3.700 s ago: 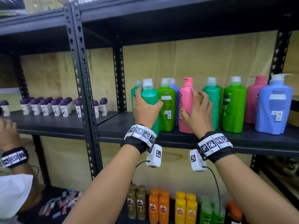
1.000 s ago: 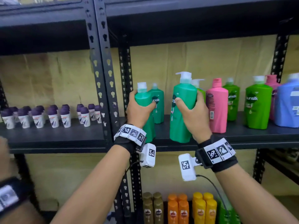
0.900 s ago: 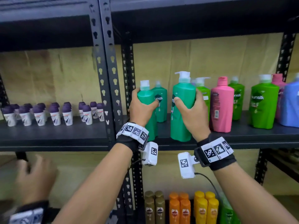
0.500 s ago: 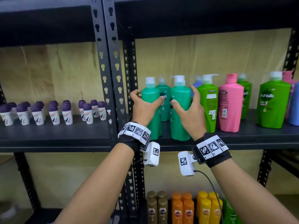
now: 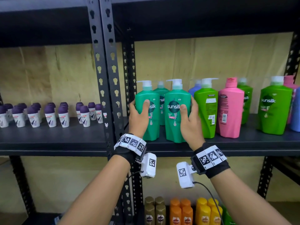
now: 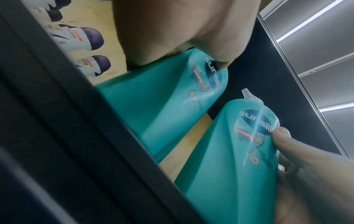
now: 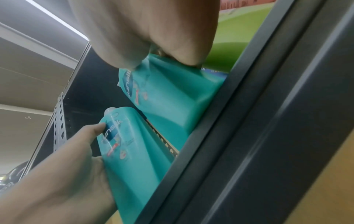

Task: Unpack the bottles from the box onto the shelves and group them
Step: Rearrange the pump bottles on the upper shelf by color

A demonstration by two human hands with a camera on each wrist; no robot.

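Note:
Two teal-green Sunsilk pump bottles stand upright side by side at the left end of the black shelf (image 5: pixel 243 144), labels facing me. My left hand (image 5: pixel 139 113) grips the left bottle (image 5: pixel 153 127) with its thumb on the front label. My right hand (image 5: pixel 189 119) grips the right bottle (image 5: pixel 172 125) the same way. A third teal bottle (image 5: pixel 161 95) stands behind the gap between them. The left wrist view shows the left bottle (image 6: pixel 153 106) under my thumb and the right bottle (image 6: pixel 229 159). The right wrist view shows the right bottle (image 7: pixel 172 98) and the left bottle (image 7: pixel 134 151).
Light green bottles (image 5: pixel 206 111), a pink bottle (image 5: pixel 230 111) and blue ones stand to the right on the same shelf. A black upright post (image 5: pixel 105 78) divides the bays. Several purple-capped roll-ons (image 5: pixel 50 114) fill the left bay. Brown, orange and yellow bottles (image 5: pixel 180 211) stand on the shelf below.
Both teal bottles have been turned so that their front labels face me, and they now stand close together. My hands stayed on them and sit a little lower.

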